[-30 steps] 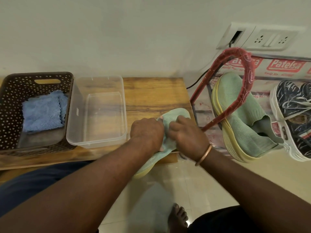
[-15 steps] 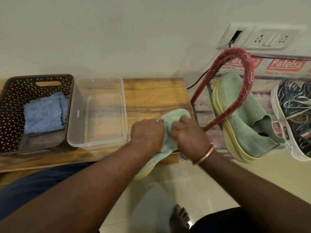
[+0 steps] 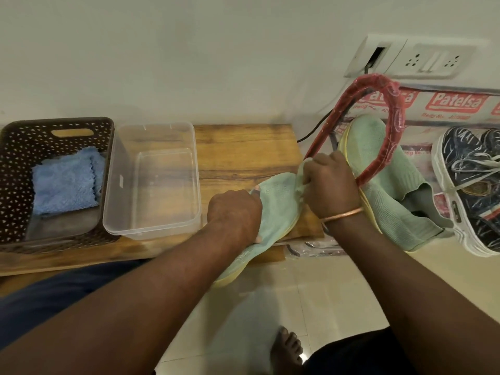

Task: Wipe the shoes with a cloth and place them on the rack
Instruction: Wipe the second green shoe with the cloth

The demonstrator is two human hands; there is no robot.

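Note:
A pale green knit shoe (image 3: pixel 278 204) with a yellow sole lies on the wooden bench (image 3: pixel 243 147), its heel hanging over the front edge. My left hand (image 3: pixel 235 215) grips it at mid-length. At the toe, my right hand (image 3: pixel 330 185) holds a bunched pale green cloth (image 3: pixel 302 171) against the shoe. The matching green shoe (image 3: pixel 392 190) leans on the rack (image 3: pixel 389 136), whose frame is wrapped in red plastic, just right of my right hand. Dark patterned sneakers (image 3: pixel 476 185) with white soles stand on the rack at the far right.
A brown perforated basket (image 3: pixel 16 171) holding a blue cloth (image 3: pixel 65 182) stands on the bench's left end, with a clear plastic tub (image 3: pixel 151 234) beside it. A wall socket (image 3: pixel 433 60) and a black cable are above the rack. A bare foot (image 3: pixel 286 350) rests on the tiled floor.
My right hand has slid with the cloth from the middle of the shoe up and right to its toe. The left hand has kept its grip in place.

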